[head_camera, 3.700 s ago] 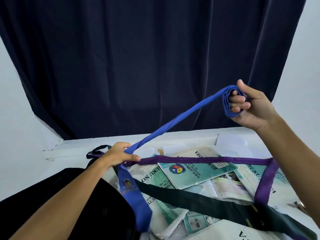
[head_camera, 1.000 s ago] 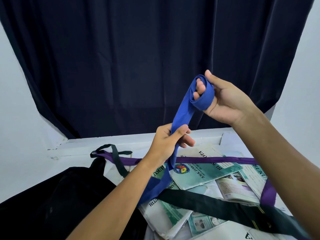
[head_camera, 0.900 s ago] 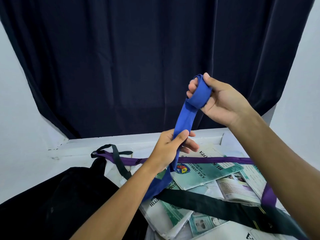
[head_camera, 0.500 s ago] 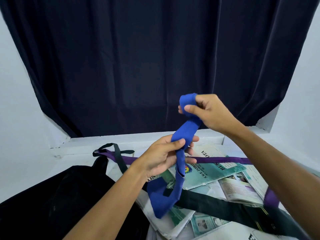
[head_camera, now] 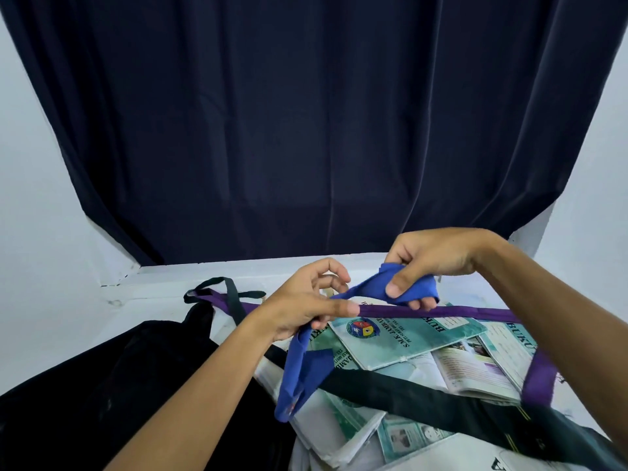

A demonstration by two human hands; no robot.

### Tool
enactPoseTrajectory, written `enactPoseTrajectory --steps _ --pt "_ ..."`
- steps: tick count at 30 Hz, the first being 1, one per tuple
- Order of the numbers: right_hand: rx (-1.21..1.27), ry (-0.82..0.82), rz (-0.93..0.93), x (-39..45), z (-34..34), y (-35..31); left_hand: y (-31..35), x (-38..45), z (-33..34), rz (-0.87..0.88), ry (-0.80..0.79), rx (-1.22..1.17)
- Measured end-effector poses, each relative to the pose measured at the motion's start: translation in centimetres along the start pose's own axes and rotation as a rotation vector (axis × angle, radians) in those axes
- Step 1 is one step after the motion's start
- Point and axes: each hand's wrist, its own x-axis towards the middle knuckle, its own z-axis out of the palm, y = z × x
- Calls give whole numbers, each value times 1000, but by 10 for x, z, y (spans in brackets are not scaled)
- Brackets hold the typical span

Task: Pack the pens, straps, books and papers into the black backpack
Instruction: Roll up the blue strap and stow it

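My right hand (head_camera: 431, 260) grips the rolled-up end of a blue strap (head_camera: 413, 288) just above the table. My left hand (head_camera: 306, 302) pinches the same strap lower down, and its loose tail (head_camera: 299, 379) hangs folded over the papers. The black backpack (head_camera: 112, 396) lies at the lower left. A purple strap (head_camera: 441, 312) and a black strap (head_camera: 407, 394) lie across the green books (head_camera: 404, 338) and papers (head_camera: 336, 426). No pens show.
The white table (head_camera: 159, 294) runs to a back edge below a dark blue curtain (head_camera: 312, 130). White walls stand on both sides. A thin black loop (head_camera: 231, 295) lies beside the backpack's top.
Both hands have come down close to the table. The roll in my right hand has grown and the free length of blue strap between the hands has shortened.
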Motion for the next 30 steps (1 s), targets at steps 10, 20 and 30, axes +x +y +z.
enactPoseTrajectory --steps 10,20,30 --pt "659 -40 -328 0 -4 21 -3 7 -12 -127 223 -94" --pt "1058 328 -337 1 -9 -42 3 27 42 378 448 13" --pt "1153 446 -390 -23 -38 -69 31 34 46 735 784 -87"
